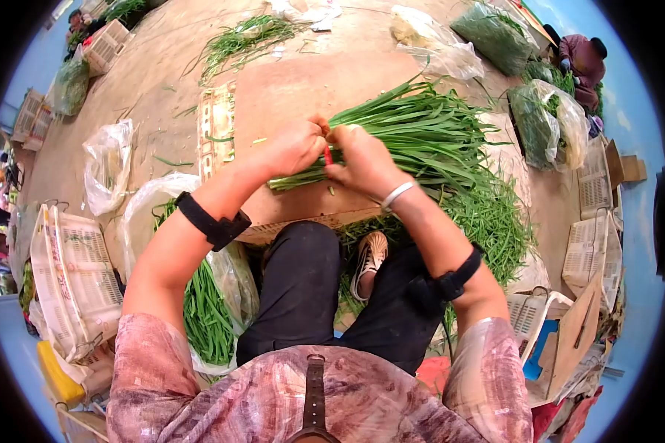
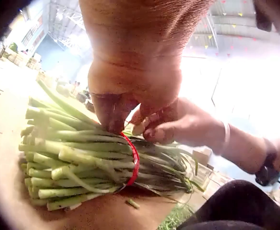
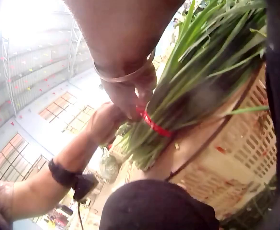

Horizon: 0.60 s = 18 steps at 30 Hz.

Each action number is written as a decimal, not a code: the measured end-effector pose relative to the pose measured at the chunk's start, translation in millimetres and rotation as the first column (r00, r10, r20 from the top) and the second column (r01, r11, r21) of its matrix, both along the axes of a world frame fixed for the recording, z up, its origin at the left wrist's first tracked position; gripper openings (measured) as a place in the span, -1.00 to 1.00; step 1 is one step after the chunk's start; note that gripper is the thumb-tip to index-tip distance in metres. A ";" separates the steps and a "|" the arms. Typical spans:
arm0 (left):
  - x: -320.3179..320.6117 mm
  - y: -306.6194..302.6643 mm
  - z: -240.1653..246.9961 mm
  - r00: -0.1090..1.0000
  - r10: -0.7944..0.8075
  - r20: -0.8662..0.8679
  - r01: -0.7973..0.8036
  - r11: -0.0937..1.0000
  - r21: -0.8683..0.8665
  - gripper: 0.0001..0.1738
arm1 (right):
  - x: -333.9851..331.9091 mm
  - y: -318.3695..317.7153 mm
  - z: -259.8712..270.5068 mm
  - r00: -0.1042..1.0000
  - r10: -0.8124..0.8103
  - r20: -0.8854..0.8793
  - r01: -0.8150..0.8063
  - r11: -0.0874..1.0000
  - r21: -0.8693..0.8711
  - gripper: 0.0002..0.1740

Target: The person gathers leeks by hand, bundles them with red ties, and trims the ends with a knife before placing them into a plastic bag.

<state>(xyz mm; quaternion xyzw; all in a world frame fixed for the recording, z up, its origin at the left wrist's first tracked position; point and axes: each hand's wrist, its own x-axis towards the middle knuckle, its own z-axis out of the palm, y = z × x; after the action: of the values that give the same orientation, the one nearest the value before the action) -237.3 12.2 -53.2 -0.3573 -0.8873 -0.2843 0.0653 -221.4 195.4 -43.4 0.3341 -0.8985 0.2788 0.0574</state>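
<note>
A bundle of long green stalks (image 1: 421, 125) lies across a board (image 1: 288, 88), its pale cut ends at the left. Around it runs a red tie (image 2: 136, 160), also in view at the right wrist (image 3: 154, 125). My left hand (image 1: 299, 148) pinches at the tie on top of the bundle, fingers bent. Against it, my right hand (image 1: 366, 159) has thumb and fingers closed on the tie from the other side. The two hands' fingertips meet, and in the left wrist view they partly hide the tie's upper end.
Loose greens (image 1: 495, 229) heap at the board's right side. A plastic bag of greens (image 1: 210, 310) stands by my left leg. White crates (image 1: 74, 273) line the left, more crates (image 1: 595, 184) the right. Another person (image 1: 584, 63) sits at the upper right.
</note>
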 end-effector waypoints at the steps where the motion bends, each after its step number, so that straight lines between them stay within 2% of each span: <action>1: -4.2 -4.5 -1.1 0.987 -0.145 -0.074 0.148 0.988 0.041 -0.72 | 7.3 -5.1 -2.5 0.998 -0.044 -0.051 0.047 0.997 0.055 -0.49; 3: -6.5 -6.5 2.3 0.979 -0.190 -0.072 0.193 0.981 0.029 -0.71 | 9.1 -13.5 -9.8 0.992 -0.078 -0.096 0.084 0.994 0.070 -0.43; 6: -7.5 -7.1 3.9 0.974 -0.212 -0.080 0.208 0.977 -0.049 -0.72 | 4.2 -21.2 -14.8 0.976 -0.207 -0.069 0.209 0.978 0.013 -0.53; 8: -4.4 -6.7 6.3 0.977 -0.053 0.205 0.051 0.999 0.011 -0.68 | 1.2 -26.0 -19.2 0.972 -0.218 -0.089 0.216 0.976 -0.032 -0.60; 10: -2.0 -6.3 9.6 0.980 -0.057 0.190 0.055 0.998 0.013 -0.67 | 0.8 -28.0 -22.3 0.965 -0.238 -0.108 0.230 0.969 -0.088 -0.72; 14: -6.1 -12.5 6.4 0.985 -0.082 0.152 0.078 0.996 0.036 -0.70 | -4.1 -25.5 -24.2 0.968 -0.240 -0.073 0.233 0.968 -0.097 -0.80; 15: -5.5 -11.2 8.5 0.985 -0.083 0.152 0.079 0.996 0.036 -0.70 | -6.0 -23.4 -24.3 0.973 -0.232 0.006 0.231 0.965 -0.125 -0.81; 16: -5.5 -8.7 10.1 0.943 0.013 0.333 -0.036 0.997 0.062 -0.77 | -7.4 -20.7 -24.8 0.971 -0.223 0.085 0.234 0.960 -0.152 -0.82; 17: -5.4 -5.6 12.2 0.858 0.098 0.505 -0.152 0.986 0.067 -0.82 | -8.4 -18.7 -26.2 0.970 -0.227 0.086 0.238 0.960 -0.150 -0.82; 18: -7.2 -5.2 10.8 0.857 0.097 0.506 -0.152 0.986 0.068 -0.82 | -9.1 -17.9 -27.9 0.969 -0.226 0.102 0.242 0.951 -0.192 -0.84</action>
<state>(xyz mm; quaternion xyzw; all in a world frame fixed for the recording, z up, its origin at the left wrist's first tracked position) -244.5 7.1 -42.4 -0.2093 -0.8788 -0.4086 -0.1302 -230.5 177.5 -71.3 0.2066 -0.9001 0.3732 0.0885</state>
